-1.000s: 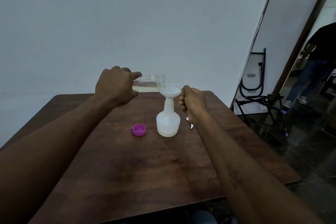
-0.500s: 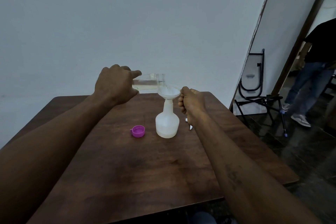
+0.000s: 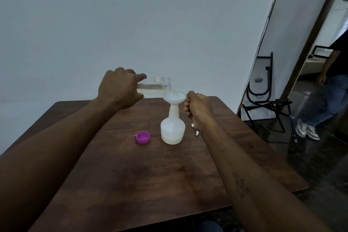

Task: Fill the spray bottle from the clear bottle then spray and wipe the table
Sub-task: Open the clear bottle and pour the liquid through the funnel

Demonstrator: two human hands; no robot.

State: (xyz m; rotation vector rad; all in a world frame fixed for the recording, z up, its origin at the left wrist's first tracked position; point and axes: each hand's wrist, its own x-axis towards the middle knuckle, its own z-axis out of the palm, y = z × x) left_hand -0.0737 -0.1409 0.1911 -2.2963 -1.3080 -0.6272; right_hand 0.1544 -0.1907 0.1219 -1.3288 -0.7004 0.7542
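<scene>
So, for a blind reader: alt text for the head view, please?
A left hand pours from a clear plastic bottle into a white funnel in a translucent white spray bottle on a dark wooden table; the right hand holds the funnel's rim. A purple cap lies nearby.

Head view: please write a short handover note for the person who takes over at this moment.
Left hand grips the clear bottle, tipped sideways, mouth over the white funnel.
Right hand, fingers curled, holds the funnel rim.
The funnel sits in the spray bottle, upright on the table; the purple cap lies left of it.
Done: cap off, a little liquid in.
Left: finish pouring, spray, wipe.
</scene>
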